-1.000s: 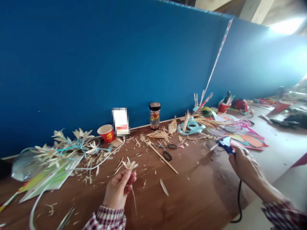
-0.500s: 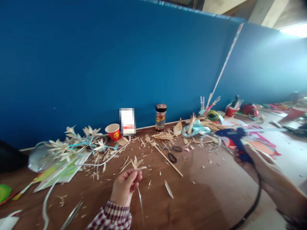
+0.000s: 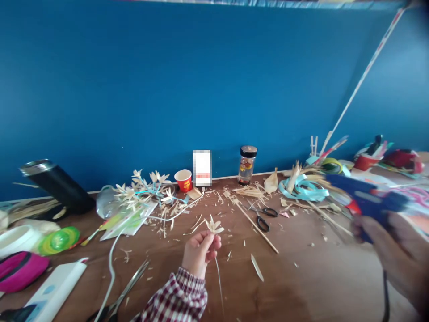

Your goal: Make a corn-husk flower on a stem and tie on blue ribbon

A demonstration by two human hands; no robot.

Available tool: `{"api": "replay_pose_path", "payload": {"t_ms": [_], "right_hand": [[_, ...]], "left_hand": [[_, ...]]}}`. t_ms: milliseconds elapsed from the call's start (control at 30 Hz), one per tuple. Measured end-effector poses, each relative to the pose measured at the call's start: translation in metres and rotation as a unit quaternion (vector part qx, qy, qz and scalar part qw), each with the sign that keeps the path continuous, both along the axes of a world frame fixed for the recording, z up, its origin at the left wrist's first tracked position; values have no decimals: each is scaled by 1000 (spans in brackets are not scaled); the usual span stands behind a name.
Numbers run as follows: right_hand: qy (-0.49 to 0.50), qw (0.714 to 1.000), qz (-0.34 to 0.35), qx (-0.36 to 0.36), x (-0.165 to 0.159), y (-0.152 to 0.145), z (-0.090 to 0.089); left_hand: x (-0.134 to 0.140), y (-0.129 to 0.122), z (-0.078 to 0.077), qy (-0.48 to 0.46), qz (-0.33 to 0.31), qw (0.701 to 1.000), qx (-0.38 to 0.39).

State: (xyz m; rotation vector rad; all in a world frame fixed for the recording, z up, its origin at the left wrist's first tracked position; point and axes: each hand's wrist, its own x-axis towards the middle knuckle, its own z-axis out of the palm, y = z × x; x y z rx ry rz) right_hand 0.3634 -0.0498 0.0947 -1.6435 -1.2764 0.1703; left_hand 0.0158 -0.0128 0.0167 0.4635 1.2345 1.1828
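My left hand (image 3: 201,252), in a checked cuff, pinches a small pale flower (image 3: 213,226) with pointed petals. A thin stem (image 3: 219,279) hangs below the fingers. On the right, my right hand (image 3: 389,246) is wrapped round a blue glue gun (image 3: 368,199) with an orange-red part; hand and gun are smeared by motion. The gun's black cord (image 3: 386,295) drops toward the bottom edge. Between the hands lie a loose pale petal (image 3: 257,268), a thin wooden stick (image 3: 259,230) and black-handled scissors (image 3: 263,219).
Finished pale flowers on blue stems (image 3: 144,190) lie at the left, near a red paper cup (image 3: 183,180). A lidded jar (image 3: 247,165) stands by the blue wall. Blue ribbon (image 3: 303,188), a white power strip (image 3: 55,290), more scissors (image 3: 125,286) and a black flask (image 3: 56,185) surround the scraps.
The view has swung left, showing the flask and power strip. The glue gun is now turned and blurred, nearer the camera. My left hand still holds the flower.
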Motion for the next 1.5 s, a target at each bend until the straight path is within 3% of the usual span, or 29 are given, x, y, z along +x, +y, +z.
{"api": "replay_pose_path", "payload": {"t_ms": [100,267,433,533,800,967,1133,1267,1500], "right_hand": [[12,990,129,-50,-45,0,-7],[115,947,246,-171,-120,6,-31],[303,905,262,-142,-184,27,-47],[309,897,284,-139,-205,41,-57],[243,923,264,-139,-218,60,-85],[244,921,268,-145,-216,60,-81],[291,903,280,-149,-218,57,-81],[288,909,260,-151,-220,55,-80],[291,914,245,-142,-220,55,-78]], "left_hand": [[0,0,-1,8,0,1000,9],[3,-1,-3,24,11,1000,13],[2,-1,-8,19,5,1000,23],[1,-1,-10,15,12,999,27],[3,-1,-4,11,18,1000,-6],[2,-1,-10,27,5,1000,1],[3,-2,-5,64,10,998,3],[4,-3,-1,86,7,996,16],[2,-3,-8,68,-15,997,14]]}}
